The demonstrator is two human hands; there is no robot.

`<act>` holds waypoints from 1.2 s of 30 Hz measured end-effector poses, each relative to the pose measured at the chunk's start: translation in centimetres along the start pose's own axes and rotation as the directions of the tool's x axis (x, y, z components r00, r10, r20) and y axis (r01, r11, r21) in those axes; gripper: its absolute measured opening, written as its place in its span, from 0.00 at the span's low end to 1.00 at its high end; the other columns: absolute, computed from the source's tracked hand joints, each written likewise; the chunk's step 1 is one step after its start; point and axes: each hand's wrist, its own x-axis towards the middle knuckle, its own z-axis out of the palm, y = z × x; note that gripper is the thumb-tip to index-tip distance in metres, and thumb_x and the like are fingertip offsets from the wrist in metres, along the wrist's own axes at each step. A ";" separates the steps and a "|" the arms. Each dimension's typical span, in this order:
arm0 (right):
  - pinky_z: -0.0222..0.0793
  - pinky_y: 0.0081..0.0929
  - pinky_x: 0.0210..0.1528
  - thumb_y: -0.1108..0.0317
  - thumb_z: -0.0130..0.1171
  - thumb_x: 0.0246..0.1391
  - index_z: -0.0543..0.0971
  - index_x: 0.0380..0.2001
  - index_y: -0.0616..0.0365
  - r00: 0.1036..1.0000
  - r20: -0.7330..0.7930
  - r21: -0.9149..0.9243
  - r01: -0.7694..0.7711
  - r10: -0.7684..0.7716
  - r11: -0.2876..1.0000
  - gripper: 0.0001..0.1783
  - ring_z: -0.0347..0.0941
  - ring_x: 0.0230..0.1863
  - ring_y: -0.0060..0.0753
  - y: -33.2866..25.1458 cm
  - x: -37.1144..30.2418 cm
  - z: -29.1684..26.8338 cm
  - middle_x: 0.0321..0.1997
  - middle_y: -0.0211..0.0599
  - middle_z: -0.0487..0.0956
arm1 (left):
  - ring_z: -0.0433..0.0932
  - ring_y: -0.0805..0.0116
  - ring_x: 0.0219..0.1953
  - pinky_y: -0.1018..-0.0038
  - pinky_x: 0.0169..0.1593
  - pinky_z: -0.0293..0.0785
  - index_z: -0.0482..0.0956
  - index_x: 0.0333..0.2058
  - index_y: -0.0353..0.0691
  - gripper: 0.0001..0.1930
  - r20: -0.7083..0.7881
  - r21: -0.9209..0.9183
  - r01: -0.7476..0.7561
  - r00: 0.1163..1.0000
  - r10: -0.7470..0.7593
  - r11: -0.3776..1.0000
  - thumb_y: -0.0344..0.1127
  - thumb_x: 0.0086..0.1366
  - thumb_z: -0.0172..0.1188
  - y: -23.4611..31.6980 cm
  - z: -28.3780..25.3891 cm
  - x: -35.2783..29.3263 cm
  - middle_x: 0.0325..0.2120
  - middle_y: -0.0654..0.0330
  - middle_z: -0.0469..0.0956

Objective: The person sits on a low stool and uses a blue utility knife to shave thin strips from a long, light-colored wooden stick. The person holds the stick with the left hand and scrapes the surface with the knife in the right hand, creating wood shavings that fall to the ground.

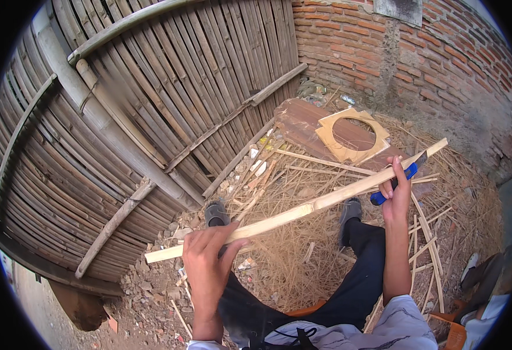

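Person's left hand [205, 256] is clamping its fingers on a pale strip [279, 217] near the left end; right hand [397, 195] is clamping its own on the strip's far right part and a blue-handled knife [411, 170]; strip, I'm seeing, is slanting above straw-like shavings [288, 277].

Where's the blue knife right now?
In the head view, the knife is right of centre, in the person's right-hand grip, by the right end of the long strip.
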 end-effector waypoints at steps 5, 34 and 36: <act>0.44 0.17 0.16 0.55 0.63 0.74 0.82 0.46 0.59 0.999 -0.028 0.002 -0.017 0.017 1.000 0.16 0.51 0.13 0.10 -0.1 0.4 -0.4 0.20 0.18 0.67 | 0.85 0.56 0.44 0.64 0.52 0.72 0.92 0.44 0.39 0.20 0.037 -0.047 0.014 0.999 -0.012 0.999 0.39 0.52 0.81 -0.1 -0.4 0.2 0.37 0.56 0.90; 0.46 0.17 0.18 0.57 0.64 0.72 0.79 0.53 0.62 0.996 0.084 -0.148 0.032 -0.019 0.988 0.19 0.56 0.16 0.10 -0.9 0.7 -1.6 0.34 0.22 0.74 | 0.83 0.54 0.28 0.64 0.34 0.76 0.90 0.37 0.36 0.11 0.457 -0.220 0.098 0.890 0.014 0.971 0.39 0.72 0.68 -6.0 -2.1 -0.3 0.29 0.52 0.85; 0.46 0.16 0.18 0.59 0.64 0.72 0.79 0.56 0.62 0.995 0.101 -0.203 0.025 -0.004 0.979 0.19 0.55 0.17 0.10 -1.4 0.2 -1.1 0.35 0.23 0.74 | 0.80 0.59 0.25 0.66 0.33 0.74 0.89 0.38 0.33 0.10 0.337 -0.266 0.042 0.940 0.052 0.963 0.35 0.70 0.69 -6.4 -1.5 -0.5 0.27 0.52 0.84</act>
